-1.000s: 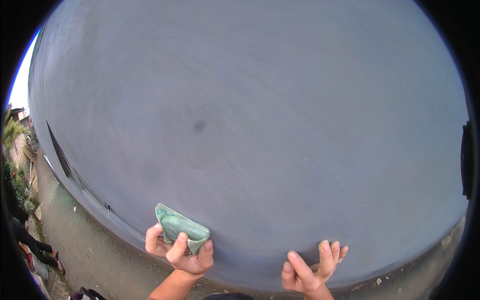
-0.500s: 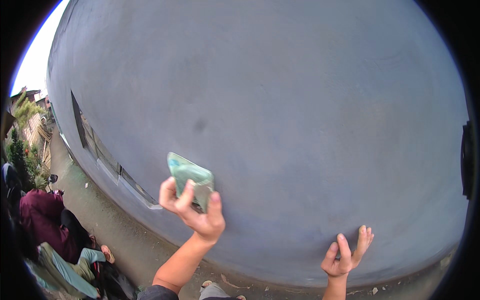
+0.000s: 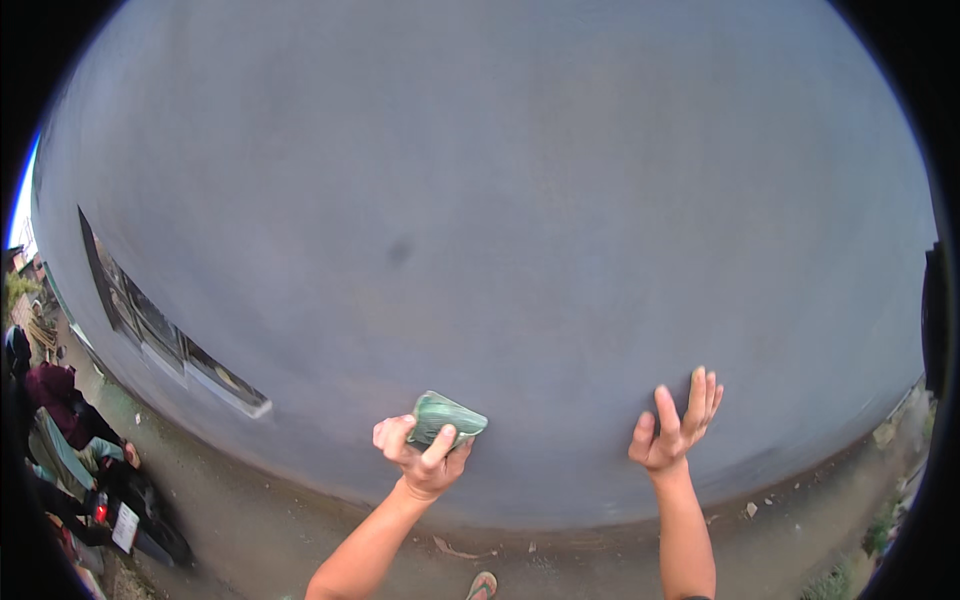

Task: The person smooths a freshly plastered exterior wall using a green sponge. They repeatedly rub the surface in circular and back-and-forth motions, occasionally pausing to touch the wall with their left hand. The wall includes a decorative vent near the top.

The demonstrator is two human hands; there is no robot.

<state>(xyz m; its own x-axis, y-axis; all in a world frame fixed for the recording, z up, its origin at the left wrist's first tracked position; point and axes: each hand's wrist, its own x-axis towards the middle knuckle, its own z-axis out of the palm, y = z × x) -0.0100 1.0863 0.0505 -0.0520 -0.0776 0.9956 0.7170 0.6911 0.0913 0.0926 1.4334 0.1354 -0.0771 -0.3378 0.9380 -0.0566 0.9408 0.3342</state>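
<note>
left hand (image 3: 425, 455): fingers curled around a green float (image 3: 446, 417), pressed flat to the grey wall (image 3: 500, 200) | right hand (image 3: 672, 430): fingers spread, nothing held, fingertips laid against the wall

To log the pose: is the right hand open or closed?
Open: the right hand shows spread, raised fingers near the grey wall, holding nothing.
</note>
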